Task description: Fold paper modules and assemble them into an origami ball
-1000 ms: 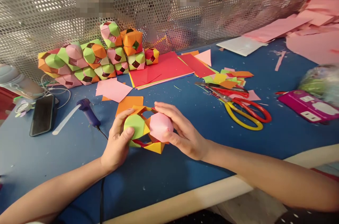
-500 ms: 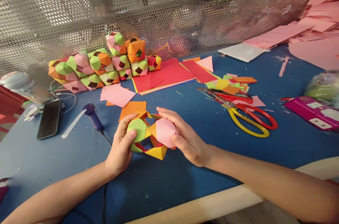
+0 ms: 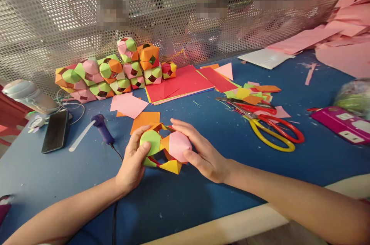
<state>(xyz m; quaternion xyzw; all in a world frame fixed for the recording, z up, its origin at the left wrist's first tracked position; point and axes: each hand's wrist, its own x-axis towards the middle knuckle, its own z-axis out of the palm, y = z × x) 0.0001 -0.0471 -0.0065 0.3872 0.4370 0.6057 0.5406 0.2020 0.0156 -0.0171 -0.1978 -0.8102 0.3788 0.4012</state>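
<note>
Between my two hands is a folded-paper ball (image 3: 164,143) with green, pink, orange and yellow faces and dark openings showing its hollow inside. My left hand (image 3: 133,160) is closed on its green side, thumb in front and fingers behind. On the pink side, my right hand (image 3: 202,156) grips with the thumb low on the front and the fingers along the top edge. The ball is held above the blue table (image 3: 185,198). Just behind it lies an orange paper square (image 3: 144,118). The fingertips at the back are partly hidden.
Similar paper balls (image 3: 110,71) are stacked at the back left. Red paper sheets (image 3: 179,83), paper scraps (image 3: 254,92) and two pairs of scissors (image 3: 268,125) lie beyond my hands. A purple glue gun (image 3: 102,129), phone (image 3: 54,131) and bottle (image 3: 29,94) stand left; a magenta power strip (image 3: 341,124) is right.
The ball's pink side has shifted slightly left, with my right thumb moving along with it. Both hands keep their hold. The whole view has shifted very slightly.
</note>
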